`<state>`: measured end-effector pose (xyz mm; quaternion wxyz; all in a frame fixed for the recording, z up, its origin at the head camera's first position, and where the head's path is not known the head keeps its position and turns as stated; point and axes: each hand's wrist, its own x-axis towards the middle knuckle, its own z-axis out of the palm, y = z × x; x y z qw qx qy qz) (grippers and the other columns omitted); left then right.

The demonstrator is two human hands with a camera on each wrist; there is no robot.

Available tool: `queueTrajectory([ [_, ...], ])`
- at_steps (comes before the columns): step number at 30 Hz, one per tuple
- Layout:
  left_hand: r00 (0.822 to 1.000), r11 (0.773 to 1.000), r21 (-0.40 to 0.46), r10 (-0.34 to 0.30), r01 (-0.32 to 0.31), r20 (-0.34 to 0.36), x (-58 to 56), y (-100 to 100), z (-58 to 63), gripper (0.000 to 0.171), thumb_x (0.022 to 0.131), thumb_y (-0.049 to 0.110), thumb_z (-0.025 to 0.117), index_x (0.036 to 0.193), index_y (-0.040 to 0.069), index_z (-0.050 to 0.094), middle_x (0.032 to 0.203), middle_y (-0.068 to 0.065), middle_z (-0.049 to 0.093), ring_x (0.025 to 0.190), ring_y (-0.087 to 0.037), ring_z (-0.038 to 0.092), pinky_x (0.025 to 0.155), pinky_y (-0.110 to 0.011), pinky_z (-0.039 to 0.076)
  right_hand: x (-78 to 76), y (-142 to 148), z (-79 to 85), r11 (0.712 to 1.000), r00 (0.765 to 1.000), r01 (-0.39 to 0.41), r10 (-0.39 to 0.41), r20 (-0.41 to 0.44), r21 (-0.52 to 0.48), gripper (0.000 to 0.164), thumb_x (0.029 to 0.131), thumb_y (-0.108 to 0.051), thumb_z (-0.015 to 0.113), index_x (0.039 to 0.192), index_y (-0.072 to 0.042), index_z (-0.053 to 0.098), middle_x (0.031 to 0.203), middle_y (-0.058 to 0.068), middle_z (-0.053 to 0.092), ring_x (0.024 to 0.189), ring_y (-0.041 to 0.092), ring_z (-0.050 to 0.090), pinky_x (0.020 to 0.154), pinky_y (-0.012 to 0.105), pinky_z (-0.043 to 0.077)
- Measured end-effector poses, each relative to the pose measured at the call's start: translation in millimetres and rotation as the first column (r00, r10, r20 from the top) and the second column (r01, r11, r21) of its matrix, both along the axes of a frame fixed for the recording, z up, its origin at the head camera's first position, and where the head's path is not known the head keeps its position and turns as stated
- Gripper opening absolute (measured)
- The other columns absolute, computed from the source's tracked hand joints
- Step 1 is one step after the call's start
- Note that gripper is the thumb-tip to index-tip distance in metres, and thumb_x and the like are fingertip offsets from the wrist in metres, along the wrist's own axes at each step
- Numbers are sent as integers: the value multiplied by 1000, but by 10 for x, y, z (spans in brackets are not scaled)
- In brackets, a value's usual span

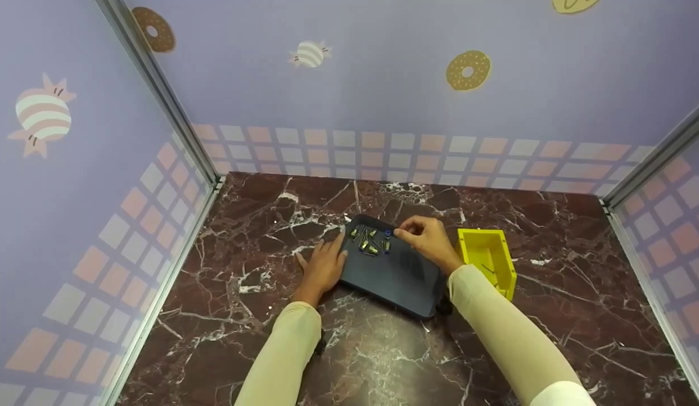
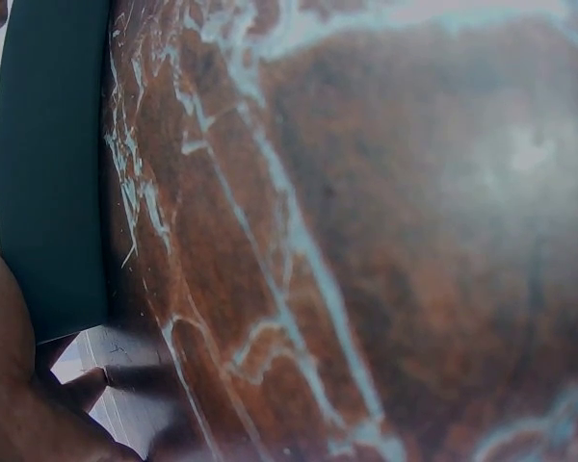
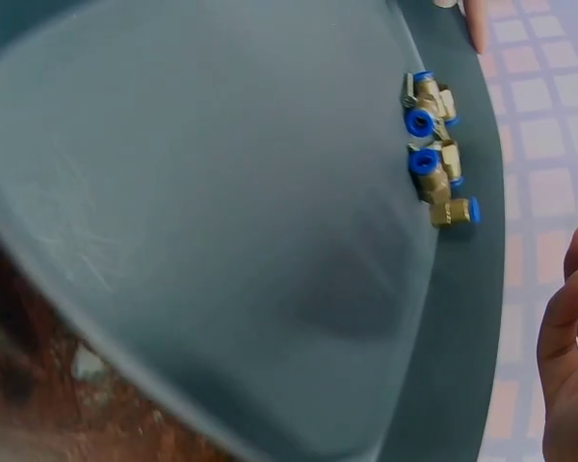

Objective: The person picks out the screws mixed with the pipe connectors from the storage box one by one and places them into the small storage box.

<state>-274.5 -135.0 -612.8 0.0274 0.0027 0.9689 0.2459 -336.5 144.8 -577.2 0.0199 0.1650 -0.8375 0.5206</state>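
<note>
A dark grey tray (image 1: pixel 383 276) lies at an angle on the marbled surface. Several brass push-fit air fittings with blue collars (image 3: pixel 433 173) are gathered toward its far end, among thin grey pieces. My left hand (image 1: pixel 323 265) rests against the tray's left edge, its fingers extended along the side. Over the far right rim, my right hand (image 1: pixel 428 239) has its fingers bent, thumb and index fingertips close together beside a blue-collared fitting (image 1: pixel 387 233). I cannot tell whether anything is between those fingertips. In the right wrist view, bent fingers (image 3: pixel 566 337) show at the right edge.
A yellow bin (image 1: pixel 487 237) stands right of the tray, near the right forearm, with a few small thin pieces inside. Lilac panels with metal edging (image 1: pixel 168 96) enclose the dark red marbled tabletop (image 1: pixel 242 338) at the back and both sides.
</note>
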Motion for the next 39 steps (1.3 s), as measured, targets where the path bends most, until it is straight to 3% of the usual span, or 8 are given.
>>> queueTrajectory([
  [15, 1000, 1000, -4, 1, -1, 11, 2, -1, 7, 56, 109, 43, 42, 162, 41, 24, 156, 2, 50, 155, -29, 31, 114, -82, 0, -66, -165, -138, 998, 999, -31, 30, 10, 50, 11, 88, -24, 82, 87, -14, 77, 69, 2, 68, 54, 15, 60, 49, 26, 50],
  [25, 1000, 1000, 2, -6, 6, 7, 8, -3, 9, 56, 109, 42, 43, 162, 40, 25, 156, 1, 50, 155, -29, 30, 114, -83, 0, -120, -268, -241, 989, 998, -63, 60, 28, 136, 13, 90, -30, 80, 90, -17, 79, 69, 0, 69, 53, 14, 61, 50, 28, 52],
  [39, 1000, 1000, 4, 6, -6, 8, 10, -3, 9, 56, 109, 43, 43, 162, 43, 24, 156, 4, 50, 155, -28, 30, 115, -81, 0, -146, -332, -385, 984, 996, -56, 43, 78, 169, 17, 87, -27, 83, 96, -13, 79, 69, 0, 70, 53, 12, 62, 50, 27, 52],
])
